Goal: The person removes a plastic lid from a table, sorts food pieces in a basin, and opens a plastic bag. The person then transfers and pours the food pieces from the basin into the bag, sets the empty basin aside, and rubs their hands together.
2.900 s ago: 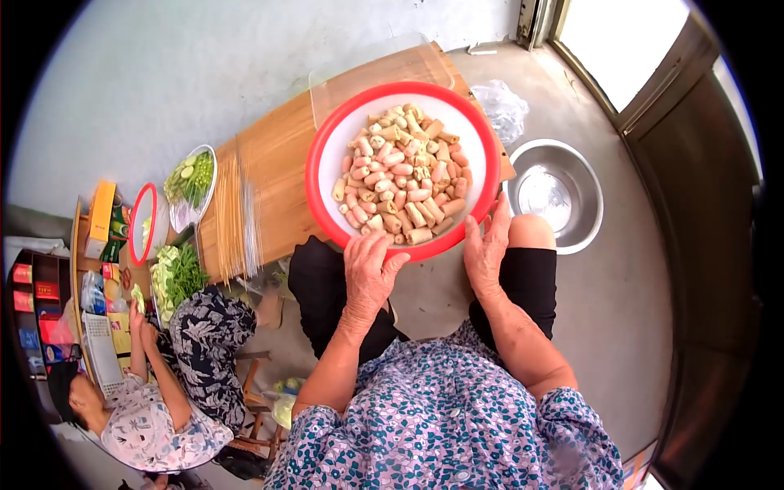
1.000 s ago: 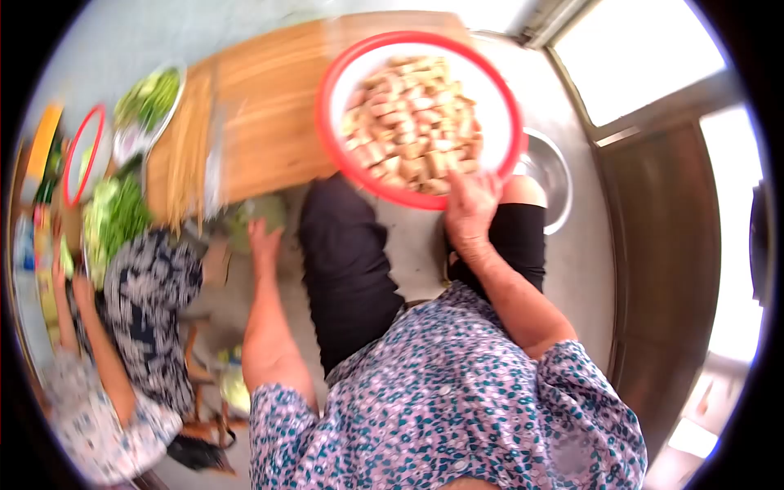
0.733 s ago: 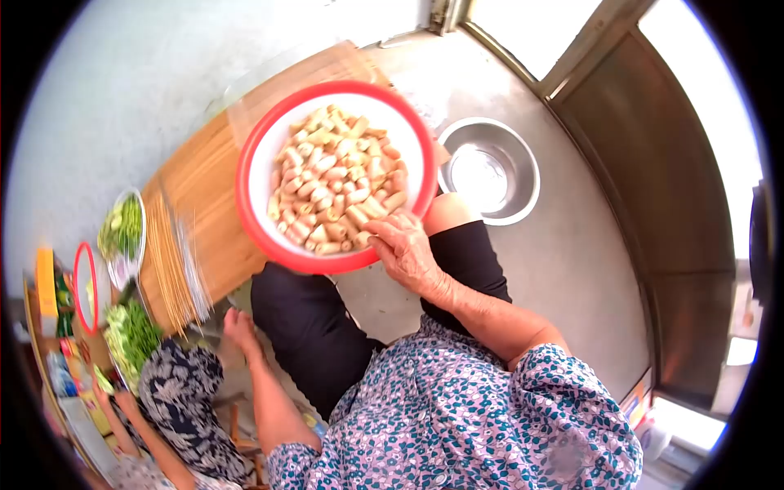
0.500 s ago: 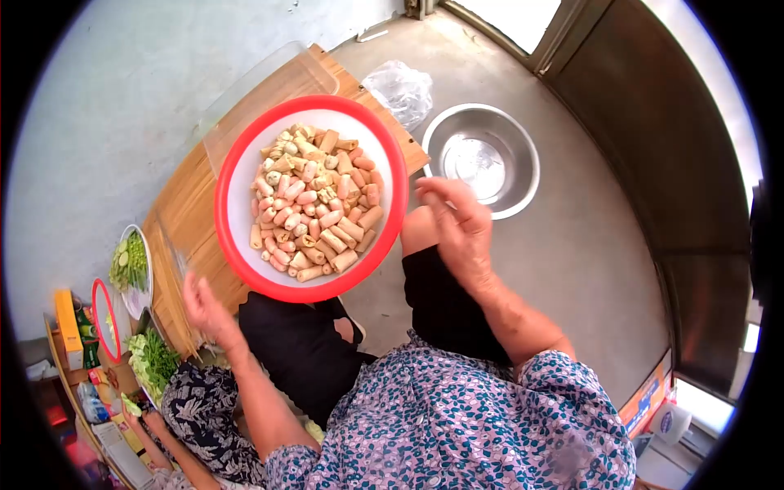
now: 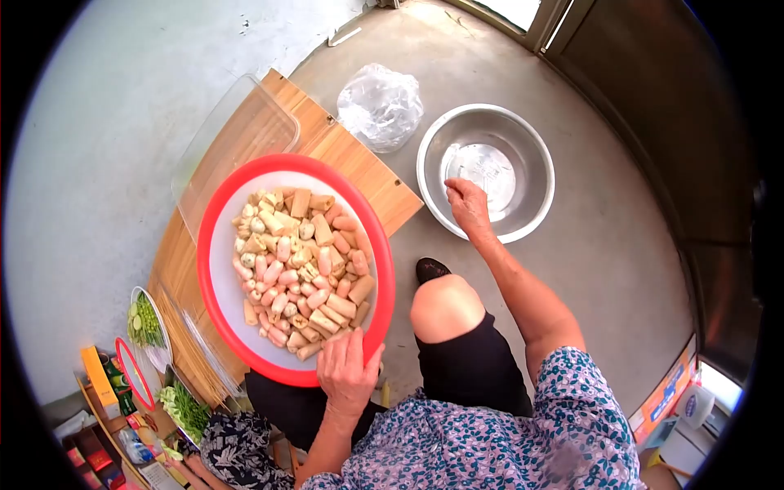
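A red-rimmed white basin (image 5: 378, 253) full of cut sausages and tan rolled pieces (image 5: 298, 269) rests on the corner of the wooden table (image 5: 351, 155). At its near rim is my left hand (image 5: 347, 369), fingers over the edge and thumb outside, gripping it. My right hand (image 5: 467, 202) reaches over the near-left part of a metal basin (image 5: 535, 204) on the floor; its fingers are curled together, and whatever they may hold is too small to make out. No food shows inside the metal basin.
A crumpled clear plastic bag (image 5: 380, 106) lies on the floor beyond the table. A clear lid (image 5: 245, 147) sits at the table's back edge. Skewers (image 5: 200, 359), a plate of cut vegetables (image 5: 151, 327) and greens (image 5: 186, 410) are at left, near a co-worker's arms (image 5: 192, 472).
My left hand has come from beside the skewers onto the red rim. My right hand has left the red rim and moved over the metal basin. The view has shifted right.
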`<action>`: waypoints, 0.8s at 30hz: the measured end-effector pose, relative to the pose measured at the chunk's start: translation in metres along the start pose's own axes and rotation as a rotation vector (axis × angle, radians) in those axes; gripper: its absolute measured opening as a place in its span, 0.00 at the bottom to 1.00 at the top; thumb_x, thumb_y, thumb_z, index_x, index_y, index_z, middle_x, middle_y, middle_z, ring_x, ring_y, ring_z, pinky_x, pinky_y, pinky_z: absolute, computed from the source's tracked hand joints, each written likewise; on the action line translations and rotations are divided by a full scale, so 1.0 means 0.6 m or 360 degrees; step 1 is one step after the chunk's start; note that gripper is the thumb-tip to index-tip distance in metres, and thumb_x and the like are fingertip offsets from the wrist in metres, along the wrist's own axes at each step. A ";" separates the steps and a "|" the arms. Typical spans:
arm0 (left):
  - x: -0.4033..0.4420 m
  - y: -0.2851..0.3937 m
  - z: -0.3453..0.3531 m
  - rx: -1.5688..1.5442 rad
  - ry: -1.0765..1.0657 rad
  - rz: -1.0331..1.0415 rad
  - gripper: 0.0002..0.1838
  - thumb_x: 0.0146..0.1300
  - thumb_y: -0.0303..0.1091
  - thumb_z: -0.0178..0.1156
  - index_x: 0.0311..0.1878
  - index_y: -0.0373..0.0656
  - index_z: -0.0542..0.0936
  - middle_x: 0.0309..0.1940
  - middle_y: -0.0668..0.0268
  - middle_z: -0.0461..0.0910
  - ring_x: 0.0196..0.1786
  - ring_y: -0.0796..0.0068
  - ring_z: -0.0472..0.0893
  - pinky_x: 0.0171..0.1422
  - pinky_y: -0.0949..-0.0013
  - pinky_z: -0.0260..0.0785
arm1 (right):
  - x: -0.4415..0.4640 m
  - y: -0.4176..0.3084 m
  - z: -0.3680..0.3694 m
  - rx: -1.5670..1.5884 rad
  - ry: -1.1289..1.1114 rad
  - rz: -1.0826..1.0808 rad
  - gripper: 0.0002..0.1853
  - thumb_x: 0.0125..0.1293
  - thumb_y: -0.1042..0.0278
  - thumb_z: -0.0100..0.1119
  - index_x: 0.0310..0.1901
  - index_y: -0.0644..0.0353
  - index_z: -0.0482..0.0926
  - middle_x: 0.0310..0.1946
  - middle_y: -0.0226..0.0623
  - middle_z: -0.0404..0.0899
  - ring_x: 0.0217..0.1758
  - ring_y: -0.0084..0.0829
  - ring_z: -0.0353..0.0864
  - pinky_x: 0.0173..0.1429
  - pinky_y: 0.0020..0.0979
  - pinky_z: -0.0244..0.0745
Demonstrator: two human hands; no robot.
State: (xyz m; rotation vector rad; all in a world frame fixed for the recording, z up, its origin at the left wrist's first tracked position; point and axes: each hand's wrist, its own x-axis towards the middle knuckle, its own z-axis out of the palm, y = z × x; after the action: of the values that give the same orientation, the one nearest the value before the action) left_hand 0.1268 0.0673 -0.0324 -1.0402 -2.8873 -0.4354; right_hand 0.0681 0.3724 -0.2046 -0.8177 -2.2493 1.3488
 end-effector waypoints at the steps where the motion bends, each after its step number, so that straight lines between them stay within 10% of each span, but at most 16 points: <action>1: 0.000 -0.003 0.003 -0.0002 -0.0005 0.0004 0.23 0.52 0.46 0.65 0.43 0.36 0.77 0.35 0.57 0.79 0.37 0.56 0.77 0.42 0.59 0.68 | 0.027 0.002 0.018 -0.0002 0.0003 0.0006 0.10 0.56 0.73 0.56 0.40 0.63 0.80 0.35 0.45 0.81 0.41 0.45 0.79 0.48 0.38 0.72; 12: -0.010 -0.018 0.005 0.0128 -0.0158 0.0041 0.18 0.61 0.42 0.53 0.46 0.38 0.78 0.38 0.61 0.79 0.33 0.65 0.77 0.32 0.64 0.64 | 0.297 0.075 0.249 0.0326 -0.0410 0.0354 0.37 0.51 0.68 0.62 0.65 0.58 0.63 0.55 0.52 0.73 0.56 0.43 0.75 0.58 0.34 0.69; 24: 0.011 -0.019 -0.004 0.0111 -0.0237 0.0068 0.19 0.57 0.44 0.60 0.44 0.39 0.78 0.35 0.62 0.80 0.33 0.66 0.79 0.31 0.66 0.64 | 0.357 0.036 0.303 0.1064 -0.0356 0.0949 0.35 0.56 0.67 0.62 0.64 0.66 0.62 0.64 0.50 0.62 0.69 0.43 0.59 0.71 0.40 0.48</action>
State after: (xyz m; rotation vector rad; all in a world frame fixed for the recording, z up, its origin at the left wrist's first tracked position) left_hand 0.1142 0.0622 -0.0320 -1.1686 -2.9770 -0.2637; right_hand -0.1955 0.4013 -0.3002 -1.1528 -1.5299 2.3769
